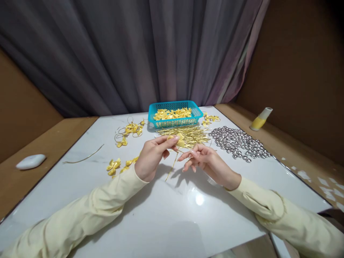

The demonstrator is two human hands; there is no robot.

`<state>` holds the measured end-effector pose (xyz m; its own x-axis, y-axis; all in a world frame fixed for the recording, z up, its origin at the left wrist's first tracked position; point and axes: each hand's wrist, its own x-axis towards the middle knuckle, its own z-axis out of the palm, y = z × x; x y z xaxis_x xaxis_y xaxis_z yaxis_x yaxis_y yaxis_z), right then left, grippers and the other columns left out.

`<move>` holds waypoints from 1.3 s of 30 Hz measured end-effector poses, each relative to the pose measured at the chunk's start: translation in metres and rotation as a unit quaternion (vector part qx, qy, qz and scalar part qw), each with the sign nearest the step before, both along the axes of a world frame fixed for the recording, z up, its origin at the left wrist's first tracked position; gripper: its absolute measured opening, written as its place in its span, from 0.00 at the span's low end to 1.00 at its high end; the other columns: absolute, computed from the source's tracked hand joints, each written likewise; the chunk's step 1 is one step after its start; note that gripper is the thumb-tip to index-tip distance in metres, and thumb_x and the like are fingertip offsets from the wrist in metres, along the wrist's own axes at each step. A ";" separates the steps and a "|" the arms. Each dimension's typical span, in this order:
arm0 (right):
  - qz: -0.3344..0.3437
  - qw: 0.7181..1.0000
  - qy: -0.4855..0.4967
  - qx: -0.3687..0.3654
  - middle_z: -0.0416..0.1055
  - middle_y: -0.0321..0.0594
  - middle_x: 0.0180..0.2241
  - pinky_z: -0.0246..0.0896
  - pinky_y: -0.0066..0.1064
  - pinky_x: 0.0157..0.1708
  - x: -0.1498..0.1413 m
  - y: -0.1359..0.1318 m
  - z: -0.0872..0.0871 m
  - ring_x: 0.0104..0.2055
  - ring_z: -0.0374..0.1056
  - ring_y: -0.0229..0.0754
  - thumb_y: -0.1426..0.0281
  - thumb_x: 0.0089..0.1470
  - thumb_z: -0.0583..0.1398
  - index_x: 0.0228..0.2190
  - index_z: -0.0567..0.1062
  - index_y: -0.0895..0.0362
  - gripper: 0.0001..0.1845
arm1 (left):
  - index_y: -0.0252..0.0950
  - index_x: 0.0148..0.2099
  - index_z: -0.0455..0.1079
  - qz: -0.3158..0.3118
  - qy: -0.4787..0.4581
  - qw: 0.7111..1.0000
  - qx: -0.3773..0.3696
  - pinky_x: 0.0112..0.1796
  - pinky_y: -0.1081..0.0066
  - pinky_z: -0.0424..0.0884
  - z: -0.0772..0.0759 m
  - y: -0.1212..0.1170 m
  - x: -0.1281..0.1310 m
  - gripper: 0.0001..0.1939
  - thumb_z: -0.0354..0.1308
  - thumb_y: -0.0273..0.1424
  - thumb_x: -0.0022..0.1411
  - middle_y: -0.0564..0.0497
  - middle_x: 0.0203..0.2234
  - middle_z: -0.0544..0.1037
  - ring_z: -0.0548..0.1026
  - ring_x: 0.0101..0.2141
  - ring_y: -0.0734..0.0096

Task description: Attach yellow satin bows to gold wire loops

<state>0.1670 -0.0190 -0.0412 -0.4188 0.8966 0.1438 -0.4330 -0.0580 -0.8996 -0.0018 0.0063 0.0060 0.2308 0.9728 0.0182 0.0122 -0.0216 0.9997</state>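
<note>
My left hand (153, 156) is raised over the white table (172, 215) and pinches a small yellow ribbon bow (179, 139) between thumb and fingertips. A thin gold wire tie (172, 165) hangs down from the bow toward the table. My right hand (204, 161) is just to the right of it, fingers loosely curled, fingertips near the wire; whether it touches the wire I cannot tell. Both arms wear pale yellow sleeves.
A blue basket (197, 111) of yellow bows stands at the back. In front of it lies a pile of gold wire ties (193, 134). Silver bells (236, 143) are heaped right. Finished bows (114, 166) lie left. A white object (30, 161) and a yellow-white bottle (260, 120) sit on the wood.
</note>
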 end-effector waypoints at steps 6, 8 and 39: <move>-0.029 1.000 0.000 -0.001 0.72 0.42 0.33 0.53 0.25 0.21 0.001 0.000 0.000 0.29 0.73 0.43 0.69 0.54 0.56 0.24 0.60 0.58 0.11 | 0.34 0.28 0.74 0.030 0.001 0.998 0.050 0.22 0.74 0.57 -0.007 0.006 -0.001 0.12 0.62 0.39 0.47 0.50 0.22 0.72 0.66 0.24 0.74; -0.036 0.999 -0.006 0.002 0.72 0.42 0.33 0.55 0.25 0.22 0.001 -0.001 -0.001 0.30 0.73 0.43 0.69 0.54 0.56 0.24 0.60 0.58 0.11 | 0.34 0.28 0.75 0.034 0.010 0.998 0.060 0.24 0.74 0.58 -0.008 0.006 0.000 0.11 0.62 0.38 0.48 0.50 0.23 0.73 0.66 0.26 0.73; -0.024 0.956 0.099 -0.274 0.70 0.39 0.24 0.61 0.19 0.19 -0.002 0.013 -0.009 0.24 0.68 0.31 0.79 0.56 0.49 0.26 0.68 0.62 0.11 | 0.36 0.34 0.76 0.025 0.000 0.997 0.069 0.31 0.72 0.62 -0.017 0.004 0.002 0.11 0.61 0.37 0.51 0.48 0.32 0.77 0.70 0.32 0.69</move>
